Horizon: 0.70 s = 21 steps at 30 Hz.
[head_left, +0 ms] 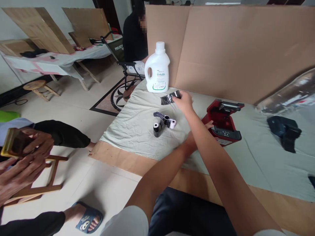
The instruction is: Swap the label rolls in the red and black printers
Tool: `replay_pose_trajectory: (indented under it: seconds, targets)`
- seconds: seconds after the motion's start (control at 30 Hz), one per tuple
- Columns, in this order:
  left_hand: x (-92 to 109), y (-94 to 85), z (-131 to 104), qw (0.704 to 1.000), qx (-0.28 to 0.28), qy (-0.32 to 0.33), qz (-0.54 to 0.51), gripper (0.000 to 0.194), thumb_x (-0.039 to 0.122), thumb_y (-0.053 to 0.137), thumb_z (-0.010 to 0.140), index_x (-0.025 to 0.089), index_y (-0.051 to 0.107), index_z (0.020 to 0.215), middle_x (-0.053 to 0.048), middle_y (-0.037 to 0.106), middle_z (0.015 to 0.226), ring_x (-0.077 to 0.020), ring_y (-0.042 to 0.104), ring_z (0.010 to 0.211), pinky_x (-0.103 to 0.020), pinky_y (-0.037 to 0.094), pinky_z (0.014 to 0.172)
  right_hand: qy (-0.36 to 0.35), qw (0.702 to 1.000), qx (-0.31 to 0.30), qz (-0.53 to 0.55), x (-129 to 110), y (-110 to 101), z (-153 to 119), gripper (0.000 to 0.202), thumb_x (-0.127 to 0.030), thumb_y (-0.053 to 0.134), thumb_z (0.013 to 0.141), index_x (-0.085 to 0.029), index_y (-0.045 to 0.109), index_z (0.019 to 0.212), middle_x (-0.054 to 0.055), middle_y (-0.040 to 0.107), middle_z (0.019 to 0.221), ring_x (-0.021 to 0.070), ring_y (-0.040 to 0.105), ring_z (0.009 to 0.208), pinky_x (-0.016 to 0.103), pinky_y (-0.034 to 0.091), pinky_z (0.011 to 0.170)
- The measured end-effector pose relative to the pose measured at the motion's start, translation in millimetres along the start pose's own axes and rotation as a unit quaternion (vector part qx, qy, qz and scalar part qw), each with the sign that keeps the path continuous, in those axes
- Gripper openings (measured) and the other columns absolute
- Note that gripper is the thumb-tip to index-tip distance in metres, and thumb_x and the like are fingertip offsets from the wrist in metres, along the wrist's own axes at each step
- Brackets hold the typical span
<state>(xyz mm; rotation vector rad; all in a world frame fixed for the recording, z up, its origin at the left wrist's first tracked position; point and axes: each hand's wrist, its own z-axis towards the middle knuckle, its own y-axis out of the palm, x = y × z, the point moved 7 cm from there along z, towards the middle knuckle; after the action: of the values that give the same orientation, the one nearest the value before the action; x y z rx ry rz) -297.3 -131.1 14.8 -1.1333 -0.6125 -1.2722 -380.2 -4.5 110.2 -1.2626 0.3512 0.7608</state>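
Observation:
My arms cross over the cloth. With my right hand (183, 101) I grip a shiny black film roll (174, 95), its loose end lying to the left near the bottle's base. Partly hidden behind my right forearm, my left hand (209, 124) holds the left side of a red printer-like box (227, 123). Its lid (230, 105) stands raised, showing a red hollow inside. Between my hands and the cloth's left edge sit a black roll with a white core (156, 129), a small white roll (172, 123) and a dark crumpled ribbon (159, 114).
A white detergent bottle (157, 70) stands at the back before a cardboard screen (236, 49). On the right lie a black strapped object (284, 131) and a clear plastic package (286, 93). Left of me another person's hands (29, 157) hold a phone-like object; another person sits behind the screen.

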Motion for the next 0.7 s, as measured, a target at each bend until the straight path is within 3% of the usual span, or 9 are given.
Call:
replay_pose_trajectory:
  seconds: [0.1, 0.2, 0.33, 0.43, 0.53, 0.6, 0.67, 0.7]
  targets:
    - [5.6, 0.4, 0.9, 0.999, -0.002, 0.042, -0.028, 0.065, 0.017, 0.086, 0.083, 0.019, 0.058, 0.142, -0.021, 0.049, 0.164, -0.0292, 0.054, 0.149, -0.041, 0.041, 0.129, 0.017, 1.0, 0.005, 0.019, -5.1, 34.3, 6.5, 0.019, -0.03, 0.062, 0.087, -0.02, 0.066, 0.103, 0.011, 0.07, 0.109, 0.0294, 0.062, 0.106, 0.047, 0.051, 0.099]
    - [7.5, -2.2, -1.4, 0.999, -0.007, 0.036, -0.03, 0.068, 0.017, 0.085, 0.084, 0.025, 0.056, 0.145, -0.013, 0.048, 0.166, -0.0279, 0.053, 0.15, -0.039, 0.041, 0.13, 0.011, 0.999, -0.034, 0.012, -2.3, 62.3, 7.1, 0.032, -0.02, 0.062, 0.084, -0.016, 0.064, 0.115, 0.013, 0.071, 0.116, 0.0289, 0.064, 0.107, 0.041, 0.053, 0.095]
    - [9.0, -6.9, -2.9, 0.999, -0.014, 0.024, -0.034, 0.066, 0.022, 0.084, 0.087, 0.028, 0.057, 0.147, -0.004, 0.046, 0.168, -0.0253, 0.051, 0.152, -0.032, 0.038, 0.132, 0.029, 0.993, -0.11, -0.023, 16.2, 92.3, 3.0, 0.037, -0.014, 0.064, 0.081, -0.016, 0.065, 0.118, 0.014, 0.073, 0.116, 0.03, 0.066, 0.107, 0.042, 0.054, 0.097]
    - [5.3, -5.4, 0.2, 0.999, -0.038, 0.022, -0.028, 0.066, 0.024, 0.083, 0.088, 0.025, 0.057, 0.148, -0.006, 0.046, 0.168, -0.0262, 0.051, 0.152, -0.033, 0.039, 0.131, 0.031, 0.987, -0.152, -0.042, 26.3, 104.0, 2.3, 0.04, -0.012, 0.065, 0.08, -0.018, 0.066, 0.119, 0.014, 0.073, 0.116, 0.032, 0.067, 0.108, 0.045, 0.055, 0.098]
    - [-0.2, -2.4, 3.3, 0.998, -0.04, 0.045, -0.018, 0.066, 0.033, 0.081, 0.089, 0.029, 0.055, 0.15, -0.004, 0.046, 0.169, -0.0282, 0.052, 0.151, -0.041, 0.045, 0.129, 0.037, 0.984, -0.163, -0.068, 25.2, 99.3, 1.0, 0.054, -0.017, 0.069, 0.081, -0.019, 0.062, 0.135, 0.016, 0.068, 0.132, 0.0361, 0.063, 0.121, 0.05, 0.055, 0.103]
    - [-3.6, -0.5, 4.1, 0.998, -0.023, 0.066, 0.003, 0.061, 0.044, 0.077, 0.092, 0.033, 0.057, 0.148, 0.003, 0.046, 0.168, -0.0279, 0.054, 0.15, -0.042, 0.05, 0.125, 0.013, 0.989, -0.121, -0.079, 9.7, 81.3, -3.5, 0.072, -0.024, 0.071, 0.084, -0.017, 0.05, 0.152, 0.019, 0.055, 0.151, 0.0394, 0.055, 0.135, 0.051, 0.051, 0.109]
    - [-5.5, 1.6, 4.1, 0.996, -0.001, 0.083, 0.038, 0.055, 0.053, 0.069, 0.096, 0.033, 0.059, 0.146, 0.007, 0.047, 0.167, -0.0246, 0.057, 0.147, -0.038, 0.054, 0.12, -0.078, 0.992, -0.066, -0.074, -22.9, 58.0, -15.9, 0.078, -0.027, 0.068, 0.089, -0.017, 0.04, 0.161, 0.02, 0.044, 0.162, 0.0388, 0.049, 0.143, 0.048, 0.047, 0.112]
    - [-5.5, 2.7, 3.8, 0.994, 0.009, 0.091, 0.059, 0.053, 0.056, 0.065, 0.098, 0.033, 0.059, 0.146, 0.007, 0.049, 0.166, -0.0227, 0.059, 0.145, -0.036, 0.055, 0.118, -0.14, 0.986, -0.063, -0.066, -42.5, 49.9, -26.7, 0.073, -0.028, 0.065, 0.093, -0.019, 0.041, 0.161, 0.019, 0.046, 0.161, 0.0364, 0.05, 0.142, 0.045, 0.047, 0.11]
